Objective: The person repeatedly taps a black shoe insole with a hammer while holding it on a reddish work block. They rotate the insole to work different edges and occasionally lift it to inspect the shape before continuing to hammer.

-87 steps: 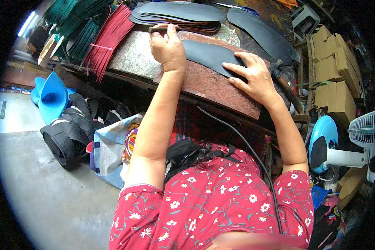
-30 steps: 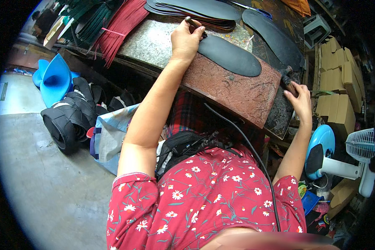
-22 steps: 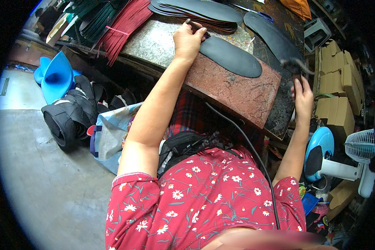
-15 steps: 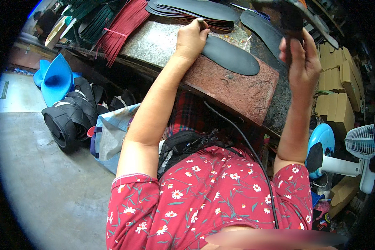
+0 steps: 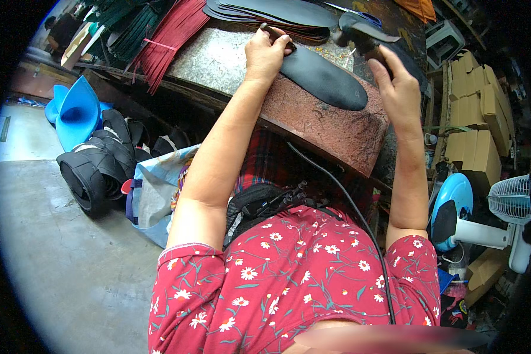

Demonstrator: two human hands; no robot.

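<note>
A black sole-shaped sheet [image 5: 330, 82] lies flat on a reddish-brown block [image 5: 342, 138] at the near edge of the workbench. My left hand [image 5: 265, 56] is closed round a short dark rod, like a punch [image 5: 269, 29], held at the sheet's far left end. Where the rod's lower tip rests is hidden by the fingers. In my right hand [image 5: 398, 91] is a hammer [image 5: 379, 33], its dark head over the bench to the right of the rod, slightly blurred. Behind the block sits a stack of similar black soles [image 5: 271, 15].
Scissors [image 5: 371, 20] with blue handles lie beyond the hammer. Bundles of red strips [image 5: 168, 44] and dark green strips [image 5: 127, 38] hang at the back left. Cardboard boxes [image 5: 472, 153] and a white fan [image 5: 510, 200] stand at right. A black cable [image 5: 342, 189] runs across my front.
My right hand has brought the hammer down and to the left, from raised high to low over the bench. My left hand keeps its grip on the rod, shifting slightly left.
</note>
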